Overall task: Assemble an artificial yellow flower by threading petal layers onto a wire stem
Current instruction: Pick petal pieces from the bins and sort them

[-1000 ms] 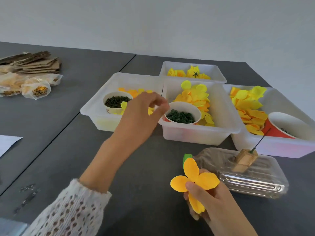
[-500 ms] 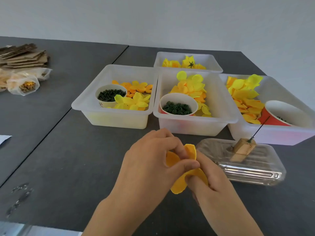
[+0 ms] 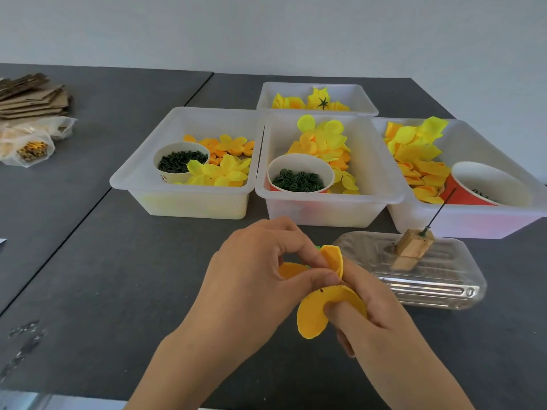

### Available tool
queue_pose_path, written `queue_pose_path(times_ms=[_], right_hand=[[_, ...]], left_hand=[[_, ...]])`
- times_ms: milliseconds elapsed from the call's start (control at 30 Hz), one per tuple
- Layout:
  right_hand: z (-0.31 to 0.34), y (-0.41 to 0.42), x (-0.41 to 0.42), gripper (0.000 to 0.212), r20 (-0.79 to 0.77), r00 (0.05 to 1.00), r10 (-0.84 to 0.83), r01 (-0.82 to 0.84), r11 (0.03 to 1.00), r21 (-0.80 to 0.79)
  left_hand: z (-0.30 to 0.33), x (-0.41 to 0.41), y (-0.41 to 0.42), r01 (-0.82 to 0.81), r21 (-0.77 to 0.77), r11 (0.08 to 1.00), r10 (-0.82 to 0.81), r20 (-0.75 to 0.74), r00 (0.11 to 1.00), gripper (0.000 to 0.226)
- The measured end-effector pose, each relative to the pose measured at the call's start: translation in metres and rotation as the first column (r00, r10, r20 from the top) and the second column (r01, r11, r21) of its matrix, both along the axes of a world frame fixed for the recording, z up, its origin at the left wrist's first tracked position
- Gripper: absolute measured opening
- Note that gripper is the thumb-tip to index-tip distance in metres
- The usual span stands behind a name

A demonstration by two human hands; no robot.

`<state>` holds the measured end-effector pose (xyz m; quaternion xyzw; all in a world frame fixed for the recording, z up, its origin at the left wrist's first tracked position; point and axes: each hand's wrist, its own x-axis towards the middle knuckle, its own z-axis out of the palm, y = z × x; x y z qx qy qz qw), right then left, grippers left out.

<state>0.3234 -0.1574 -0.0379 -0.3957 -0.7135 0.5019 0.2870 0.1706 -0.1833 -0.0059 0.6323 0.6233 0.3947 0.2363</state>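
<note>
Just short of the dark table's (image 3: 118, 291) near edge, under a pale wall (image 3: 266, 31), your left hand (image 3: 254, 279) and right hand (image 3: 381, 318) both pinched the yellow petal layer (image 3: 313, 318).

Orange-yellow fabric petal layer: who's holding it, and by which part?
Both hands: left hand pinches the orange-yellow fabric petal layer near its centre; right hand grips its lower petal.

Dark table (image 3: 118, 276) bears four bins (image 3: 189, 202), clear tray (image 3: 429, 285), perhaps cardboard (image 3: 32, 99).
</note>
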Motion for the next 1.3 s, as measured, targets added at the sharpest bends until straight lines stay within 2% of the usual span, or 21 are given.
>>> queue_pose_path(times_ms=[167, 233, 300, 367, 400, 433, 467, 533, 800, 900, 1000, 1067, 1167, 1300], right_hand=[[-0.003, -0.005, -0.003, 0.031, 0.024, 0.999, -0.037, 0.034, 0.992, 0.12], [-0.005, -0.005, -0.004, 0.031, 0.001, 0.999, -0.035, 0.035, 0.993, 0.111], [-0.007, -0.003, -0.006, 0.028, -0.039, 0.999, -0.027, 0.028, 1.0, 0.012], [-0.005, 0.0, -0.007, 0.017, -0.094, 0.995, -0.024, 0.006, 0.982, -0.188], [-0.005, 0.002, -0.005, 0.038, -0.118, 0.993, -0.008, -0.019, 0.974, -0.226], [-0.006, 0.003, -0.003, 0.054, -0.133, 0.991, 0.021, -0.048, 0.979, -0.2], [-0.008, 0.003, -0.001, 0.059, -0.133, 0.991, 0.03, -0.047, 0.99, -0.13], [-0.005, 0.002, -0.001, 0.055, -0.134, 0.991, 0.011, -0.018, 0.999, -0.052], [-0.002, 0.0, -0.004, 0.033, -0.199, 0.959, -0.201, 0.195, 0.98, -0.048], [-0.005, 0.001, -0.006, 0.028, -0.178, 0.946, -0.27, 0.252, 0.96, -0.119], [-0.01, 0.003, -0.006, 0.022, -0.089, 0.932, -0.351, 0.35, 0.936, -0.035], [-0.01, 0.005, -0.003, 0.02, -0.047, 0.95, -0.308, 0.307, 0.951, -0.028], [-0.006, 0.009, 0.003, 0.029, 0.031, 0.978, -0.205, 0.207, 0.976, -0.064], [-0.007, 0.009, 0.004, 0.031, 0.086, 0.944, -0.32, 0.328, 0.937, -0.116]], left_hand=[[-0.006, 0.01, -0.004, -0.044, 0.104, 0.994, 0.056, -0.117, 0.992, 0.011], [-0.007, 0.011, -0.003, -0.058, 0.106, 0.993, 0.069, -0.107, 0.992, 0.008], [-0.007, 0.009, -0.003, -0.052, 0.086, 0.995, 0.059, -0.083, 0.995, 0.006], [-0.007, 0.006, -0.003, -0.037, 0.09, 0.995, 0.045, -0.082, 0.996, 0.008], [-0.007, 0.006, -0.003, -0.029, 0.09, 0.995, 0.036, -0.081, 0.996, 0.008], [-0.007, 0.006, -0.003, -0.017, 0.088, 0.996, 0.023, -0.076, 0.997, 0.009], [-0.007, 0.007, -0.004, 0.0, 0.089, 0.996, 0.006, -0.063, 0.998, 0.009], [-0.007, 0.011, -0.005, 0.026, 0.099, 0.995, -0.023, -0.029, 0.999, 0.007], [-0.018, 0.016, -0.006, -0.071, 0.237, 0.969, 0.053, 0.083, 0.995, 0.02], [-0.024, 0.022, -0.006, -0.134, 0.285, 0.949, 0.106, 0.114, 0.988, 0.017], [-0.028, 0.027, -0.005, -0.17, 0.291, 0.942, 0.146, 0.103, 0.984, 0.013], [-0.029, 0.029, -0.005, -0.13, 0.26, 0.957, 0.121, 0.051, 0.991, 0.014], [-0.032, 0.028, -0.006, -0.022, 0.224, 0.974, 0.039, -0.07, 0.997, 0.013], [-0.038, 0.03, -0.009, -0.055, 0.351, 0.935, 0.075, -0.044, 0.996, 0.002]])
